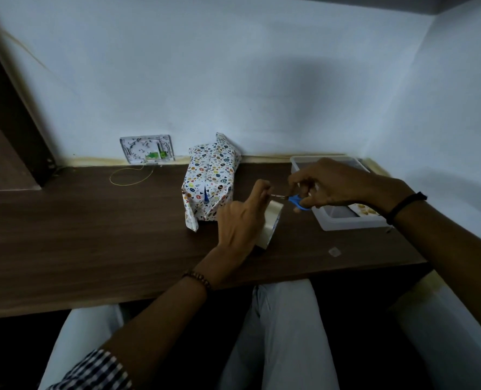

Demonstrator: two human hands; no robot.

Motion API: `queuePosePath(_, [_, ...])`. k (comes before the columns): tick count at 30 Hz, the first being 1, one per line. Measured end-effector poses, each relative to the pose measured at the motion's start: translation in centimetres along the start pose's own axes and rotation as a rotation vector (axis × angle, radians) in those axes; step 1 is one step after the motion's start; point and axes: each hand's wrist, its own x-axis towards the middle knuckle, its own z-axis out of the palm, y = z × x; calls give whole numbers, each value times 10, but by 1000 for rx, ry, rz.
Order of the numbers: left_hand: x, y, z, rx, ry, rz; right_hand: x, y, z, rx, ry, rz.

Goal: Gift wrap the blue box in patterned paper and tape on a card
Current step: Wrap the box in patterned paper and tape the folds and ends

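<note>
Wrapped box (pixel 209 181), blue showing at its near seam, lies on the worktop (pixel 92 235), long axis 12–6 o'clock, at 11 o'clock from the nearer left hand (pixel 239 220), which pinches a strip off the tape roll (pixel 271 223). The right hand (pixel 332 184) grips blue scissors (pixel 297 200), blades at that strip.

Left hand (pixel 239 220) hides most of the tape roll (pixel 274 216); right hand (pixel 337 184) partly covers the scissors (pixel 299 201).
</note>
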Motion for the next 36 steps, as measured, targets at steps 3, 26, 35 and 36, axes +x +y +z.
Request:
queuePosePath(3, [1, 3, -4, 7, -29, -31, -7, 10, 0, 64, 58, 68])
queuePosePath(26, [32, 30, -14, -641, 66, -532, 0, 102, 60, -174, 163, 634])
queuePosePath(35, [41, 33, -22, -501, 100, -463, -11, -5, 14, 677, 175, 394])
queuePosePath(36, [41, 33, -22, -486, 102, -459, -11, -10, 13, 691, 151, 397])
